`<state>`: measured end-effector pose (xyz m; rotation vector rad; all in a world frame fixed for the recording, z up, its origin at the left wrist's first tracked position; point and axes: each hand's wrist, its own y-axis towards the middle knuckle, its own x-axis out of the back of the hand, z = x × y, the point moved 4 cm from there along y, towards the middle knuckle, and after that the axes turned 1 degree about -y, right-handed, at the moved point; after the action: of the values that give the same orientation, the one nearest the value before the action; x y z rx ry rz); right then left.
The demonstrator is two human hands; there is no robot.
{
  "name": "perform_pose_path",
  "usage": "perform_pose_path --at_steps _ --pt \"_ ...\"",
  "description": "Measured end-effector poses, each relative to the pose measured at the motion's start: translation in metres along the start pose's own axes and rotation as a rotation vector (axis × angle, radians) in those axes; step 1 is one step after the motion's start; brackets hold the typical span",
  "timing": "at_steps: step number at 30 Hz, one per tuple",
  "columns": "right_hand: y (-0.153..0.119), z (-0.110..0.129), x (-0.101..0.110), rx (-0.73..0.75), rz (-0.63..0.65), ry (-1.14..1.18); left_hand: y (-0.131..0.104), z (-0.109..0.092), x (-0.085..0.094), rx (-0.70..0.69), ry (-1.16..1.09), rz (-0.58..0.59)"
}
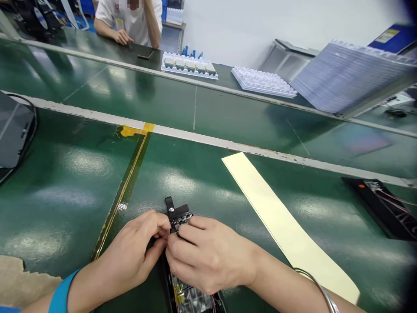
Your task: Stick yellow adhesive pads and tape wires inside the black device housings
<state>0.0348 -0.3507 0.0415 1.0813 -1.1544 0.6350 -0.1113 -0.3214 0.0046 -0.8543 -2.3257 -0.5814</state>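
A black electronic device [172,289] lies on the green table in front of me, partly under my hands. At its far end a small circuit board [182,219] and a black tab with a screw show. Its open housing holds a silvery wrapped pack [192,299] with yellow tape and thin red wires. My left hand [140,245] is closed in a pinch at the board's left edge. Against it, my right hand [208,252] curls over the board with its fingers pressed together. Whatever lies between the fingertips of both hands is hidden.
Long cream paper strips [286,221] lie to the right, beyond them another black housing [381,208] with wires. A grey device [14,130] sits at left, brown paper [26,282] near it. Across the bench are white trays [263,82] and a seated person [130,21].
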Motion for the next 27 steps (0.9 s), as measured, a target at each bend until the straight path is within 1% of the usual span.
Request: perform_pose_path --at_steps 2,5,7,11,15,21,24,27 --pt "0.001 0.002 0.000 0.005 0.026 -0.010 0.000 0.000 0.000 -0.012 -0.012 -0.006" --pt "0.002 0.007 -0.002 -0.058 0.055 0.004 -0.001 0.001 0.000 -0.017 -0.009 -0.025" --pt "0.002 0.014 -0.004 -0.134 0.048 0.001 -0.001 0.001 0.000 -0.020 -0.008 -0.035" --pt "0.000 0.031 -0.008 -0.315 -0.008 -0.053 -0.003 0.003 -0.001 -0.028 -0.032 -0.042" --pt "-0.004 0.043 -0.016 -0.503 -0.019 -0.042 -0.005 0.006 -0.001 -0.014 -0.064 -0.034" --pt "-0.009 0.049 -0.029 -0.802 -0.149 0.060 -0.010 0.009 -0.001 0.007 -0.072 -0.002" --pt "-0.007 0.052 -0.034 -0.888 -0.190 0.087 -0.012 0.009 0.003 -0.021 -0.058 -0.038" --pt "-0.005 0.054 -0.036 -0.951 -0.230 0.092 -0.014 0.012 0.005 0.027 -0.019 -0.051"
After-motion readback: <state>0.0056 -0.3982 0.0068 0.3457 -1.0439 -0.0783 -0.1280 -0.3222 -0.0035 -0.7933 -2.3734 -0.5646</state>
